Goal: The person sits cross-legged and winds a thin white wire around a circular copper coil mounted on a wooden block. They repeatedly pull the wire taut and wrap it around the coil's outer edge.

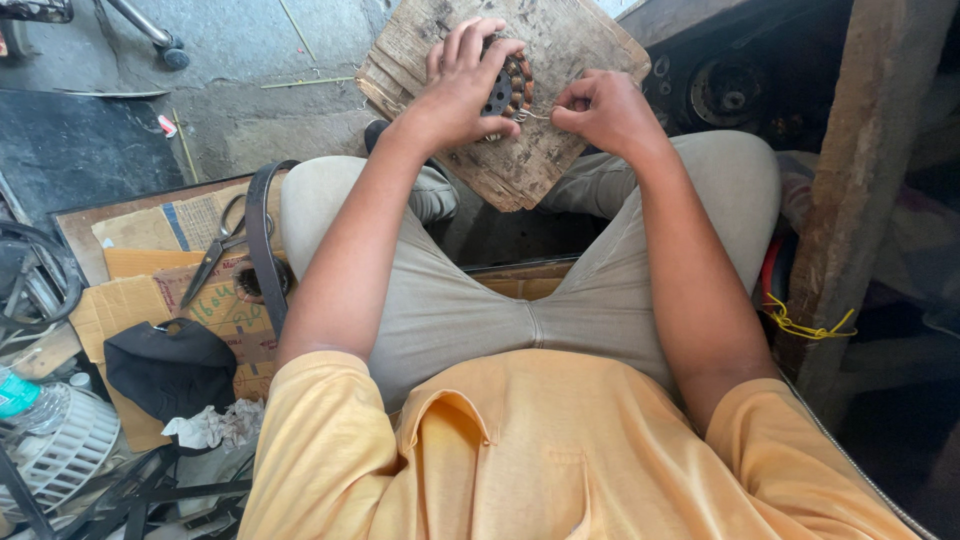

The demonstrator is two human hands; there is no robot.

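Head view, looking down on a seated person in a yellow shirt and beige trousers. Both forearms extend forward over the knees to a worn wooden board point(540, 150) resting across the lower legs. On the board lies a round motor stator point(510, 85), a dark ring carrying copper-coloured wound coils. The left hand point(462, 85) lies spread over the stator, palm down, fingers point(470, 35) splayed and curved across its top and left side, pressing it against the board. The right hand point(605, 105) sits just beside the stator on its right, knuckles up, fingers clenched in a pinch on a thin pale wire point(530, 115) that runs from the fingertips to the stator's lower right edge.

On the floor to the person's left, flattened cardboard point(130, 290) carries a pair of scissors point(222, 250), a dark strap point(262, 240), a black cloth bag point(170, 365) and a crumpled white rag point(210, 428). A white slotted fan housing point(60, 450) lies at the lower left; its contents cannot be made out. A yellow wire point(805, 325) hangs by the wooden post point(860, 170) at right.
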